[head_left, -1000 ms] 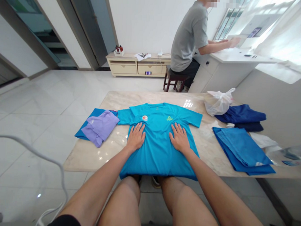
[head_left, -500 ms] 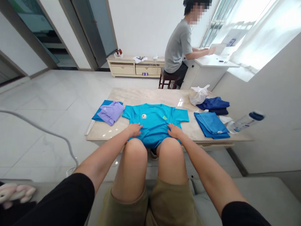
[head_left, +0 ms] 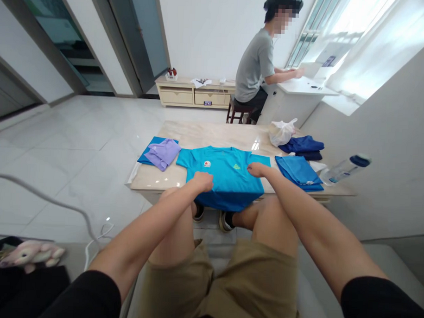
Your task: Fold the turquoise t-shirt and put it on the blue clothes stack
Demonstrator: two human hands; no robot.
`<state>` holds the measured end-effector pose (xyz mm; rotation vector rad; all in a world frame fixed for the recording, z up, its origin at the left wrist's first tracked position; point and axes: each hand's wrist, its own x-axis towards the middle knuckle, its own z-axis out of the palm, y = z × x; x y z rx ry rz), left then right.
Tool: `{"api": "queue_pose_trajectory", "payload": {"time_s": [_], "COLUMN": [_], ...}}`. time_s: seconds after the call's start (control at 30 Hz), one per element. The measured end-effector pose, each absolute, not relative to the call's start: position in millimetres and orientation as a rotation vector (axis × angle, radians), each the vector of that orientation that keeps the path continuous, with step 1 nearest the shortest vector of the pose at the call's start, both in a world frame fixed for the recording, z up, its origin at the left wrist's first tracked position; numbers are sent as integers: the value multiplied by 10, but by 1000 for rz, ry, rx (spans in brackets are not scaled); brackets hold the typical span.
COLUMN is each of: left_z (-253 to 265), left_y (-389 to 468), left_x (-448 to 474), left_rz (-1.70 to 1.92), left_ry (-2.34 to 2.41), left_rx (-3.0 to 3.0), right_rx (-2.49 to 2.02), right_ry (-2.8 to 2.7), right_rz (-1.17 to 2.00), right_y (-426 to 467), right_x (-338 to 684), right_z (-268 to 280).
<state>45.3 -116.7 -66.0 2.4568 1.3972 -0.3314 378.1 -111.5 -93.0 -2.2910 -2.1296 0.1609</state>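
Note:
A turquoise short-sleeved T-shirt (head_left: 225, 171) lies spread on the low marble-topped table (head_left: 185, 129), neckline away from me. Its lower part hangs over the near edge. My left hand (head_left: 203, 181) is closed over the shirt's left side, below the red star badge. Over the right side, near the green logo and the sleeve, my right hand (head_left: 256, 169) has its fingers curled together. The undersides of both hands are hidden, so whether they pinch cloth is unclear. The fabric around them looks flat.
Folded purple (head_left: 163, 153) and blue cloth (head_left: 154, 142) lie at left. At right are a folded blue garment (head_left: 297, 171), dark blue clothing (head_left: 303, 144), a white plastic bag (head_left: 281, 132) and a clear bottle (head_left: 345, 169). Another person (head_left: 255, 63) sits at a white desk.
My fingers, spread flat on the shirt before, are now curled. The right hand has moved away from me. My knees have parted, and the shirt's hem now hangs smoother over the edge.

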Motion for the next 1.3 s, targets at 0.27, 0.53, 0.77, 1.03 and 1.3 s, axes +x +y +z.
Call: {"api": "queue_pose_trajectory", "payload": {"time_s": [0.27,0.53,0.77,1.03,1.3], "left_z": [-855,-1375,-1455,-1424,-1208], "left_y": [-225,102,88,136,264], "left_x": [-25,-604,-825,-617,-420], "left_rz": [-292,-321,-292,-193,190], "left_ry": [1660,1830,1812,1901,1952], "left_rx": [2352,2191,2135,2091,1865], "right_rx": [-2503,-2637,-2478,-2270,-2306], "right_ry": [-1774,-1459,-1728,-1590,-1334], "right_rz": [241,275,241,238,174], "right_y": [-920,-856,-869,-810,-815], "right_x": [4421,5003,5049,4856,4572], "right_z": [-1631,-2285,-2182,-1893,-1488]}}
